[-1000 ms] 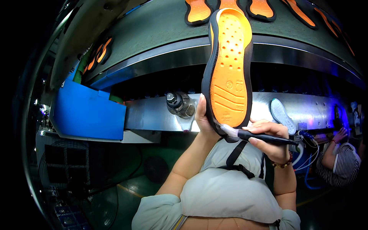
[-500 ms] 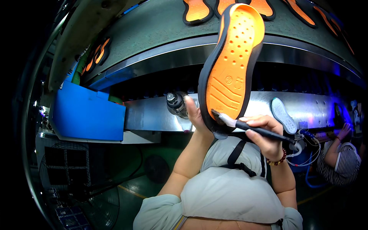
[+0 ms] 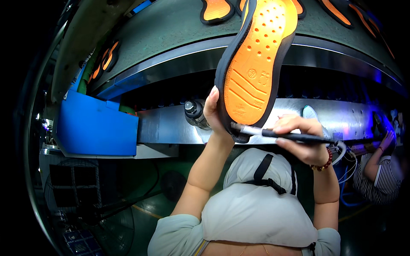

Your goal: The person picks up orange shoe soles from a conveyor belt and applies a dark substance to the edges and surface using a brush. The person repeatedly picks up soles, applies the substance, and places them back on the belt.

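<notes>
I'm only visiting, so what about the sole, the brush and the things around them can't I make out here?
All in the head view:
1. Left hand: most fingers, hidden behind the orange-and-black sole.
2. That sole's far end: cut off by the upper edge.
3. Brush: its tip is blurred against the dark rim.
4. Pale sole: lower part, hidden by the right hand.
5. Bottle: right side, hidden by the left hand.

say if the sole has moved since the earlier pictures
Yes: the sole has moved up the view, its lower end slightly left, judged against the blue box.
</notes>
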A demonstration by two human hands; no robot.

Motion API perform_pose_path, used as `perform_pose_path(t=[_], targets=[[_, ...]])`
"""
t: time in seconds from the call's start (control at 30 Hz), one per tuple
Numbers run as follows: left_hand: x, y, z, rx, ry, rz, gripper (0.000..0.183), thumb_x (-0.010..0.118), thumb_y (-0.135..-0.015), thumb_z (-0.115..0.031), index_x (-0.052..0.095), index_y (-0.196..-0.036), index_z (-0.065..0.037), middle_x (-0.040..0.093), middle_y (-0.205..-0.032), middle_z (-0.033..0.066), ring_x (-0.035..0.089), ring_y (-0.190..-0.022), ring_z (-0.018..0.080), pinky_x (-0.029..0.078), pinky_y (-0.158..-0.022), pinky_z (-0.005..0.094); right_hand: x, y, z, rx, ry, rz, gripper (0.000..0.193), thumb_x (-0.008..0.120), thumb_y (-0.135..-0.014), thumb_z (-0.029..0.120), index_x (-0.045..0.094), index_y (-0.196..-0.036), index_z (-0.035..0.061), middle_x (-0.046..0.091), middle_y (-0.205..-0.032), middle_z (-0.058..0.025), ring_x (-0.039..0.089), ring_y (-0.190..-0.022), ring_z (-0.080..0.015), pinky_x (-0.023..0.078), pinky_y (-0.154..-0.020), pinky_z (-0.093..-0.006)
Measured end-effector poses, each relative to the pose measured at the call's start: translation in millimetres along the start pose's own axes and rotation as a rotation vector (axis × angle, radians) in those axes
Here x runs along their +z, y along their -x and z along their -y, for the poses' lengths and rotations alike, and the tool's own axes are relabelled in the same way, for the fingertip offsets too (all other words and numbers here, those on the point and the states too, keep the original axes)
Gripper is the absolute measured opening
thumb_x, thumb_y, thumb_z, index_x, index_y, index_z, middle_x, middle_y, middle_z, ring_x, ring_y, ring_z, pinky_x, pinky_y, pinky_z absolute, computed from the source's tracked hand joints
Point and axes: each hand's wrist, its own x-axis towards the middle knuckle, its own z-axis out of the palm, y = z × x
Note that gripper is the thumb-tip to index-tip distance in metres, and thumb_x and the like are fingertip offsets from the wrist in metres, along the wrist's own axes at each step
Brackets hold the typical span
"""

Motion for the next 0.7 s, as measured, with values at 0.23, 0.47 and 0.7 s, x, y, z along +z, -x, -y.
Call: perform_pose_path(t=[0.23,0.47,0.7], targets=[[7,-8,-11,-0.182,-0.078,0.094,0.035,0.044,-0.082,-0.024,0.048,-0.105,0.002,0.057,-0.102,0.0155,0.057,-0.092,0.0229,0.046,-0.083,0.034,-13,-6,14,-0.016,-0.173,0.125,0.017,0.067,-0.068,-0.002,0.062,-0.084,0.0008,0.064,-0.085,-0.0133,0.062,-0.082,-0.0226,0.048,-0.074,-0.0306],[24,-7,-17,-0.691,-0.084,-0.047,0.035,0.047,-0.082,-0.021,0.05,-0.107,0.004,0.058,-0.1,0.0179,0.06,-0.086,0.0227,0.048,-0.078,0.0316,-35,-34,33,0.011,0.172,0.634,0.013,0.064,-0.07,0.001,0.062,-0.083,0.001,0.065,-0.084,-0.0128,0.063,-0.079,-0.0257,0.05,-0.072,-0.031],[20,4,-19,-0.963,-0.249,-0.08,0.037,0.052,-0.081,-0.023,0.051,-0.108,0.003,0.058,-0.099,0.0165,0.059,-0.083,0.0205,0.048,-0.076,0.0305,-48,-30,26,0.097,0.308,0.859,0.013,0.065,-0.07,0.002,0.062,-0.083,0.0007,0.064,-0.086,-0.0137,0.063,-0.084,-0.0254,0.051,-0.073,-0.0313]])
